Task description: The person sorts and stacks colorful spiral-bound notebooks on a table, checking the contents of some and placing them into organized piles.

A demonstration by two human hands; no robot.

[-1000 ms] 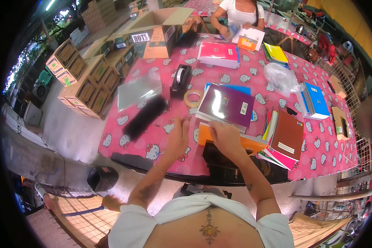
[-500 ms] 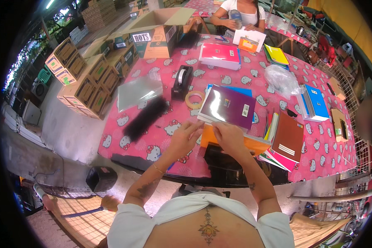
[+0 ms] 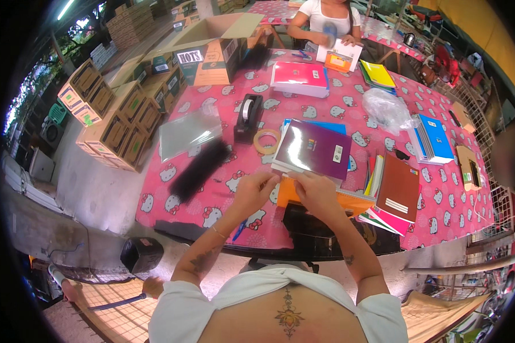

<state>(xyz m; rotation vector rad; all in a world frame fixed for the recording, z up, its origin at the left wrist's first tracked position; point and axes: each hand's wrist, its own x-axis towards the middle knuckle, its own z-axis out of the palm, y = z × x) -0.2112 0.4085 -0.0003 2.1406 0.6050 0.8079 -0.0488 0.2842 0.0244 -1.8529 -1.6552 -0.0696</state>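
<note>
My left hand (image 3: 256,188) is closed, thumb and fingertips pinched together by the lower left corner of a stack of notebooks with a glossy purple cover (image 3: 312,146). Close beside it, my right hand (image 3: 313,191) is closed too, its fingertips at the stack's near edge. Whatever lies between the fingertips is too small to make out. Under my right hand sits an orange item (image 3: 349,200), partly hidden, above a black box-like object (image 3: 306,220). Blue notebooks (image 3: 335,127) show beneath the purple ones. A roll of tan tape (image 3: 265,142) lies just beyond my left hand.
Around the stack are a black tape dispenser (image 3: 248,117), clear plastic sheets (image 3: 190,134), a fuzzy black strip (image 3: 200,170), brown notebooks (image 3: 399,188), blue notebooks (image 3: 435,140) and crumpled plastic (image 3: 388,110). Across the table, a person (image 3: 329,23) handles a white sheet near pink notebooks (image 3: 299,78).
My left fingers have drawn together into a pinch at the stack's corner. My right hand has barely moved. The view has shifted slightly, and the person opposite has moved a hand.
</note>
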